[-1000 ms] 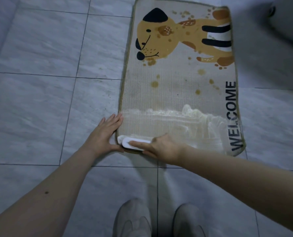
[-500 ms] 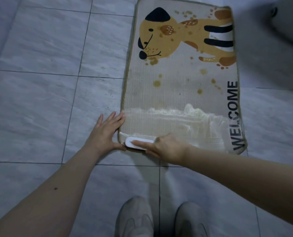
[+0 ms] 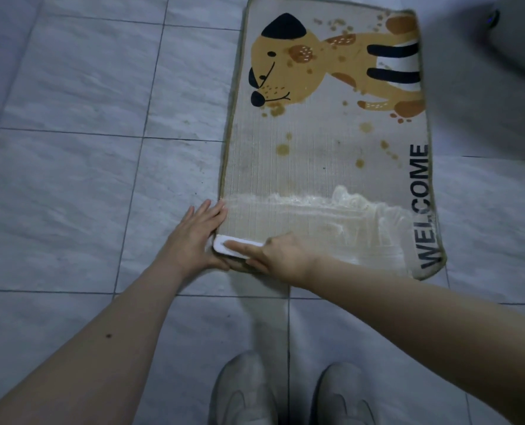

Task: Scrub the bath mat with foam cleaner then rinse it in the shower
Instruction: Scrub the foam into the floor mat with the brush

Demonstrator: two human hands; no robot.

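bath mat (image 3: 322, 154) first: where's it lying?
— flat on the tiled floor (image 3: 80, 185), long axis running away from the person, dog picture at the far end, "welcome" along the right edge. the foam (image 3: 340, 219) sits in a band across the near end only

and the hands?
— right hand (image 3: 281, 256) has its grip curled round a white brush (image 3: 229, 245), forefinger laid along the top, pressing it on the near left corner. left hand (image 3: 198, 234) is spread flat, fingers straight, on the mat's left edge and the floor beside it, touching the brush end

so which way does the work lie from the grip?
— nearly all of it is ahead and to the right. the brush is at the corner closest to the feet, so i'd judge the next stroke wants to go rightward along the foam band or up the long axis toward the brown stains (image 3: 284, 148). the right hand is the one on the tool; the left just pins the edge

anything different from a second ago?
— little. brush has nudged a touch further left into the corner, left hand stayed put, foam line unchanged
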